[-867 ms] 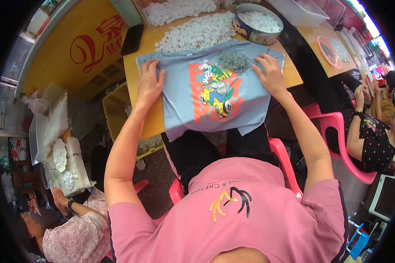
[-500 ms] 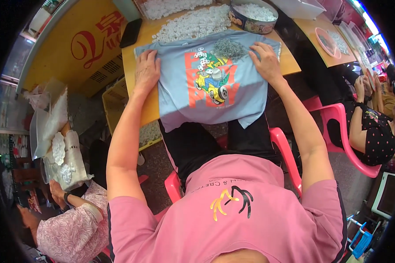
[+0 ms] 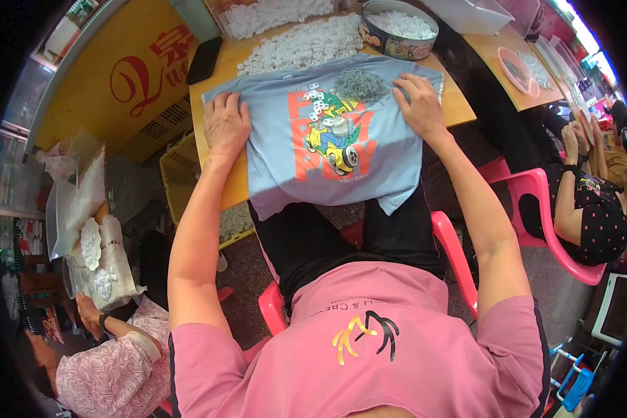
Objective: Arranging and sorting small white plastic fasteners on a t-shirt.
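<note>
A light blue T-shirt (image 3: 265, 164) with a colourful cartoon print lies spread over the front of the table, its near part hanging above my lap. My left hand (image 3: 228, 127) rests palm down on the shirt's left side, fingers stretched out. On the right side, my right hand (image 3: 420, 104) lies on the cloth with its fingers extended and apart. Between them, closer to my right hand, a heap of small grey metal pieces (image 3: 361, 85) sits on the shirt; their exact kind is too small to tell.
Beyond the shirt lie many small white plastic pieces (image 3: 303, 45), with a round tin (image 3: 400, 47) of similar pieces at the right. A black phone (image 3: 205, 60) is at the table's left. One co-worker (image 3: 115, 369) sits at left, another (image 3: 585, 209) at right near a pink chair (image 3: 545, 216).
My left hand has shifted slightly outward and toward me, and the shirt's upper left corner now reaches farther left. My right hand stays nearly in place. The view has tilted slightly.
</note>
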Demonstrator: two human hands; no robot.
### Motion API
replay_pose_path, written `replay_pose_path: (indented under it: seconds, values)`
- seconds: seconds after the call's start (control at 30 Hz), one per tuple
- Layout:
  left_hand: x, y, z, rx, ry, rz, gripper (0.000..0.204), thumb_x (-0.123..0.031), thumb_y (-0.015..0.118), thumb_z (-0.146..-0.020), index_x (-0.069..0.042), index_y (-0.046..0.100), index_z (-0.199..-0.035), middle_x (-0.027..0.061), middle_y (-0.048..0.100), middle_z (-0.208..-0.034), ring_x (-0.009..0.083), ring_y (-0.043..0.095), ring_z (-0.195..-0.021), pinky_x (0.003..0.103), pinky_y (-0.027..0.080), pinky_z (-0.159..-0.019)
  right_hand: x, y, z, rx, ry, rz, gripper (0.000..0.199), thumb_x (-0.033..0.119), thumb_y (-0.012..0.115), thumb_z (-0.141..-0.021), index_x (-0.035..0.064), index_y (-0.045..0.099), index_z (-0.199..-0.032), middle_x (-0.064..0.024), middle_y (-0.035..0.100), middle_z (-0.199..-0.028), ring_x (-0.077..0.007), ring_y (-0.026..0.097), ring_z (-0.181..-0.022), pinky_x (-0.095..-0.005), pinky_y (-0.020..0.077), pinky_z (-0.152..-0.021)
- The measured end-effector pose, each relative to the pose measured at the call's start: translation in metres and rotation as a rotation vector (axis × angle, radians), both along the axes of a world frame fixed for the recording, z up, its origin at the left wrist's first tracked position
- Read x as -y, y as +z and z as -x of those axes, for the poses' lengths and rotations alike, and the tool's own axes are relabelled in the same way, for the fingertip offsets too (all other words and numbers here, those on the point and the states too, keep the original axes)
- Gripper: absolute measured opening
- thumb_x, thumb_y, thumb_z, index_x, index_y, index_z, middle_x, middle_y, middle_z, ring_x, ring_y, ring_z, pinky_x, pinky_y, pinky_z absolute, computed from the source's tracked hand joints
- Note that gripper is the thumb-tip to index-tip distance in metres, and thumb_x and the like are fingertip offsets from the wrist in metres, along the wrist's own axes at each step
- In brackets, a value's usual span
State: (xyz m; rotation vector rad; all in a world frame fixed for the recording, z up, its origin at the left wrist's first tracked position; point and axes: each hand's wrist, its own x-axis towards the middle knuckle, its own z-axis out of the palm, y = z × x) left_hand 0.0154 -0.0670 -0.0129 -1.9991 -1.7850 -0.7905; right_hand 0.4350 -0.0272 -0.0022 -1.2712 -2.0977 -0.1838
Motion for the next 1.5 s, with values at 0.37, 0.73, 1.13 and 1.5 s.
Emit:
replay_pose_path:
  seconds: [0.37, 0.73, 1.13, 1.5]
  values:
    - [0.013, 0.011, 0.006, 0.062, -0.011, 0.101, 0.032, -0.023, 0.063, -0.096, -0.006, 0.066, -0.124, 0.0159, 0.062, -0.131, 0.0366, 0.057, -0.121, 0.044, 0.046, -0.102, 0.001, 0.000, -0.003, 0.054, 0.009, -0.012, 0.023, 0.018, 0.064, -0.096, 0.0040, 0.071, -0.114, -0.0147, 0.067, -0.126, -0.0343, 0.059, -0.122, -0.0471, 0.0413, -0.110]
    - [-0.043, 0.030, -0.056, 0.402, -0.262, 0.126, 0.014, -0.013, 0.069, -0.093, -0.004, 0.069, -0.104, 0.0136, 0.069, -0.102, 0.0332, 0.067, -0.094, 0.041, 0.053, -0.083, 0.002, 0.002, 0.000, -0.035, 0.075, 0.051, 0.020, 0.011, 0.065, -0.095, 0.0031, 0.071, -0.112, -0.0158, 0.066, -0.125, -0.0353, 0.058, -0.125, -0.0517, 0.0357, -0.116]
    - [-0.053, 0.040, -0.061, -0.003, -0.386, 0.107, 0.011, -0.018, 0.072, -0.088, -0.009, 0.068, -0.094, 0.0079, 0.063, -0.089, 0.0307, 0.066, -0.088, 0.042, 0.054, -0.072, 0.004, 0.008, -0.003, -0.009, 0.078, 0.133, 0.022, 0.010, 0.063, -0.096, 0.0028, 0.070, -0.116, -0.0147, 0.064, -0.133, -0.0335, 0.055, -0.132, -0.0522, 0.0317, -0.119]
    - [-0.035, 0.055, -0.082, 0.668, -0.377, 0.229, 0.011, -0.008, 0.074, -0.088, -0.002, 0.070, -0.096, 0.0128, 0.069, -0.089, 0.0284, 0.067, -0.077, 0.037, 0.054, -0.069, 0.008, 0.013, -0.002, 0.013, 0.048, 0.149, 0.022, 0.009, 0.064, -0.095, 0.0026, 0.070, -0.115, -0.0145, 0.064, -0.132, -0.0341, 0.055, -0.132, -0.0526, 0.0307, -0.119]
